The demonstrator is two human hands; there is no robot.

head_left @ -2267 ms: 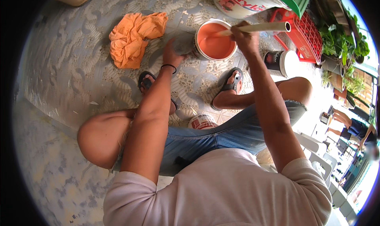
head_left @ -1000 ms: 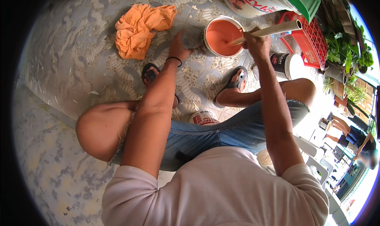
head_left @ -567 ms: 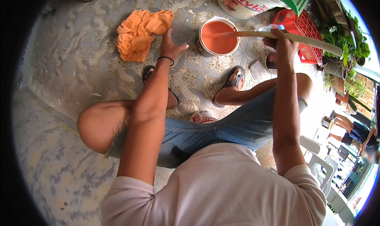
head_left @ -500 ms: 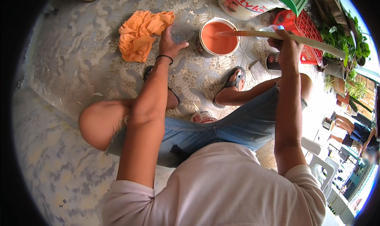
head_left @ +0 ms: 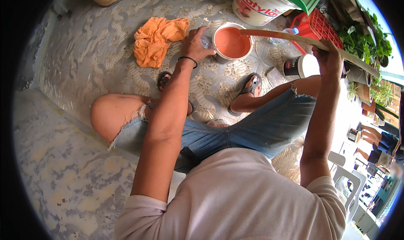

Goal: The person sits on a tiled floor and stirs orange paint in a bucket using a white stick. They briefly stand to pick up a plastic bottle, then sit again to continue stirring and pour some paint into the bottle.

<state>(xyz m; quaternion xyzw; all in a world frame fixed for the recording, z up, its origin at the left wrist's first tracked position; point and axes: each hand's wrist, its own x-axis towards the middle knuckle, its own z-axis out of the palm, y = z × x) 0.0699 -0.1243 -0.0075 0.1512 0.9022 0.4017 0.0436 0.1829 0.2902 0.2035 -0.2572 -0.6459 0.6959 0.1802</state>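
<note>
My left hand (head_left: pixel 198 45) is wrapped around a clear plastic container (head_left: pixel 205 41), tilted against the near-left rim of a paint bucket (head_left: pixel 215 51). A thin clear streak runs from it over the orange-red paint (head_left: pixel 232 42); whether it is liquid is hard to tell. My right hand (head_left: pixel 329 59) grips a long wooden stick (head_left: pixel 290 37). The stick slants across to the bucket, its far tip over the paint near the back right rim. An orange cloth (head_left: pixel 155 40) lies crumpled on the floor, left of my left hand.
Behind the bucket stands a large white pail (head_left: pixel 256 6) with a green tray (head_left: pixel 305 0) on top. A clear bottle with a blue cap (head_left: pixel 290 31), a red crate (head_left: pixel 315 27) and a small white-and-black tub (head_left: pixel 296 67) sit to the right. My sandalled feet (head_left: pixel 248 90) flank the near floor.
My left hand has moved right, tipping the clear container to the bucket. My right hand has drawn right and slightly down, pulling the stick's tip toward the bucket's right rim.
</note>
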